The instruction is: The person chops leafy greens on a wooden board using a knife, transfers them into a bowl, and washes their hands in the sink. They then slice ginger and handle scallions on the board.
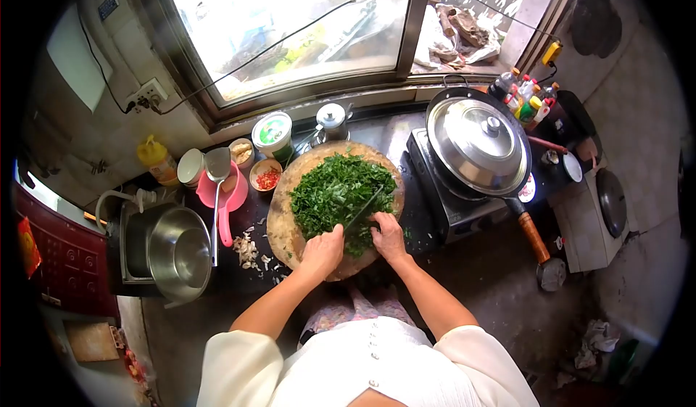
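Note:
A large heap of chopped leafy greens [330, 189] covers most of a round wooden chopping board [283, 222]. My left hand [324, 252] is closed around the handle of a knife [365, 210], at the near edge of the heap. The dark blade slants up and to the right across the greens. On the other side of the blade, my right hand [389, 236] has its fingers bent in against the greens. Its fingertips are partly hidden among the leaves.
Left of the board are a bowl of chopped red chillies [267, 175], a pink strainer [233, 198], a ladle [215, 189] and a steel basin [181, 251]. A lidded wok [478, 142] sits on the stove at right, its handle [533, 236] jutting forward. Bottles [523, 96] stand behind it.

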Action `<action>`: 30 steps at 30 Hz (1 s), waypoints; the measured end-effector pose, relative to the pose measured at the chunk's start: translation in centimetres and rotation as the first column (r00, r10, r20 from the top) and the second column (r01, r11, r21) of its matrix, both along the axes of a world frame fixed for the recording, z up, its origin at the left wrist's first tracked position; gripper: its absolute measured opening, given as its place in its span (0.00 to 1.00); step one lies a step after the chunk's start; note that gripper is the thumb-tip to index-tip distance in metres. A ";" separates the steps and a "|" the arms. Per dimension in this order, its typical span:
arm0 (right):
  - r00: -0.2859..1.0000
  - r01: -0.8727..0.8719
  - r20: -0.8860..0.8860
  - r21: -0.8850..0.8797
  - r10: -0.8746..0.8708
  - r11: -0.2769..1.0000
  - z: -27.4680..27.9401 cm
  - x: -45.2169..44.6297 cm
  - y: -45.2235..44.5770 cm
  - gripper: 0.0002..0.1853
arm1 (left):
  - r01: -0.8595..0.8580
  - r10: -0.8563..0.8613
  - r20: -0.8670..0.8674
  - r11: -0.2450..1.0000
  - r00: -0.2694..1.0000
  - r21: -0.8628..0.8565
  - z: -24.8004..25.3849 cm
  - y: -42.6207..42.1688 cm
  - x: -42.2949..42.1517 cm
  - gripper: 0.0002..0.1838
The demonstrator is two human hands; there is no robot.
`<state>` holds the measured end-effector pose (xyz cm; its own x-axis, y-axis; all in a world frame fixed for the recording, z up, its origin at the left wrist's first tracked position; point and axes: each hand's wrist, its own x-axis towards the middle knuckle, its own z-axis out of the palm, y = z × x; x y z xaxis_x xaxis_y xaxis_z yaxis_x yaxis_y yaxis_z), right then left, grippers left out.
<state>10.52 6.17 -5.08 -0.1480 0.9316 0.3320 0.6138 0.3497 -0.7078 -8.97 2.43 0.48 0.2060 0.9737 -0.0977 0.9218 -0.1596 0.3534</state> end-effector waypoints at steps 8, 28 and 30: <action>0.999 -0.034 -0.005 0.115 0.035 0.993 0.4 0.3 -0.6 0.14 | -0.072 0.063 0.121 0.995 0.991 0.068 -0.7 -0.2 0.2 0.09; 0.996 -0.090 -0.004 0.076 0.090 0.993 -0.1 1.6 -0.5 0.10 | -0.075 0.079 0.114 0.996 0.990 -0.040 1.3 -3.0 1.4 0.10; 0.995 -0.100 0.005 0.046 0.100 0.994 -1.4 1.8 -0.5 0.10 | -0.092 0.092 0.082 0.996 0.992 -0.012 -0.1 -2.5 2.2 0.09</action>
<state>12.35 5.64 -6.52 -0.2406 0.8956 0.3741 0.5756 0.4420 -0.6880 -6.74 -0.02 0.41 0.1234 0.9880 -0.0925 0.9001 -0.0722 0.4296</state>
